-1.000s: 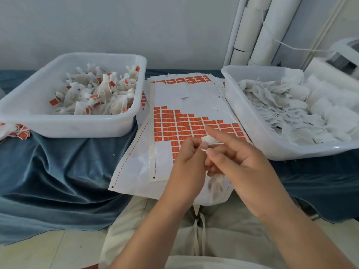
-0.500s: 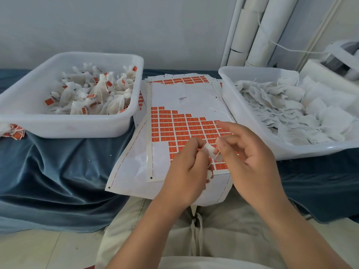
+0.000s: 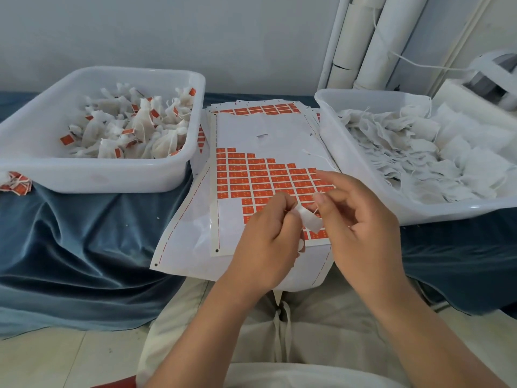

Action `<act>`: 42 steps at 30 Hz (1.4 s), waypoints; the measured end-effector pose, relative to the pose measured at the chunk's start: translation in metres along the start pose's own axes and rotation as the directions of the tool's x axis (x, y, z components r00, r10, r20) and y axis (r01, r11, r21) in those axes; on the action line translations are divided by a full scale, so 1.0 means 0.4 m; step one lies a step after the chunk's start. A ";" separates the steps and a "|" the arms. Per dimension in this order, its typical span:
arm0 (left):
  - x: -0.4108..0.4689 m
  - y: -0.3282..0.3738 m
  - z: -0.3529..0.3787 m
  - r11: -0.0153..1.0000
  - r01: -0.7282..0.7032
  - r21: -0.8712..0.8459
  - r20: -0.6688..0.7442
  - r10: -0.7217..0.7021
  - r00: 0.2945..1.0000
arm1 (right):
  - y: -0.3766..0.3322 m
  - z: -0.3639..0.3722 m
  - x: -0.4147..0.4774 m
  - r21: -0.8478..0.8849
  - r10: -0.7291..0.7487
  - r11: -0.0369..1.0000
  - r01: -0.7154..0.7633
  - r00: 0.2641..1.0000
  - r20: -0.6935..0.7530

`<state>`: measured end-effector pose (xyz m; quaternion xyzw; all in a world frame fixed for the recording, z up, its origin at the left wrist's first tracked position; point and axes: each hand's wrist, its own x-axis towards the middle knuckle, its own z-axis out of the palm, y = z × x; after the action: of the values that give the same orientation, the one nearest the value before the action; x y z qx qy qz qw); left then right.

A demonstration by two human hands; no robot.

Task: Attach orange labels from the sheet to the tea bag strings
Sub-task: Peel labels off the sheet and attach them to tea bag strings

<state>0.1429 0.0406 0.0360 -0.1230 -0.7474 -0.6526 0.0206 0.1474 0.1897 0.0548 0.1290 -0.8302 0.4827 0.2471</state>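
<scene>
A white sheet (image 3: 268, 175) with rows of orange labels lies on a stack of sheets between two tubs. Above its near edge my left hand (image 3: 268, 239) pinches a small white tea bag (image 3: 309, 219) between thumb and fingers. My right hand (image 3: 361, 225) is just right of the bag, its thumb and forefinger close to the thin string (image 3: 315, 212) at the bag's top. Whether the right fingers hold the string is hard to tell. The left white tub (image 3: 92, 175) holds tea bags with orange labels. Unlabelled white tea bags fill the right white tub (image 3: 330, 135).
Both tubs stand on a blue velvet cloth (image 3: 84, 247). A few labelled bags (image 3: 15, 183) lie at the far left edge. White tubes (image 3: 369, 43) lean against the wall behind. My lap in pale trousers (image 3: 307, 326) is below the sheets.
My hands have drawn slightly apart over the sheet. The small white bag now shows more fully between them, held by the left hand, and the right fingers have opened out.
</scene>
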 end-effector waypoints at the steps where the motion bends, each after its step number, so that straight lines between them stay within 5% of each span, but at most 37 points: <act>1: 0.000 0.000 0.000 1.000 0.002 -0.005 0.002 -0.002 1.000 | 0.001 0.001 0.000 0.001 0.004 1.000 -0.004 1.000 -0.002; 13: -0.002 0.001 -0.009 0.999 0.006 -0.044 0.035 -0.004 0.999 | 0.001 0.002 0.003 0.090 0.110 0.990 -0.113 0.993 0.033; 20: 0.006 0.029 -0.024 0.907 0.258 -0.333 0.035 -0.261 0.965 | -0.011 -0.011 0.005 0.152 0.088 0.985 -0.083 0.996 -0.031; 26: 0.011 0.026 -0.038 0.850 0.396 -0.348 0.152 -0.365 0.918 | -0.014 -0.010 0.006 0.154 0.085 0.985 -0.079 0.996 -0.033; 42: 0.019 -0.013 -0.033 0.871 0.252 -0.421 0.134 -0.215 0.967 | -0.015 -0.005 0.008 0.134 0.152 0.979 -0.153 0.988 0.016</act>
<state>0.1327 0.0282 0.0344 -0.0601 -0.5926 -0.7946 -0.1175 0.1482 0.1886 0.0618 0.0827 -0.8039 0.5547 0.1980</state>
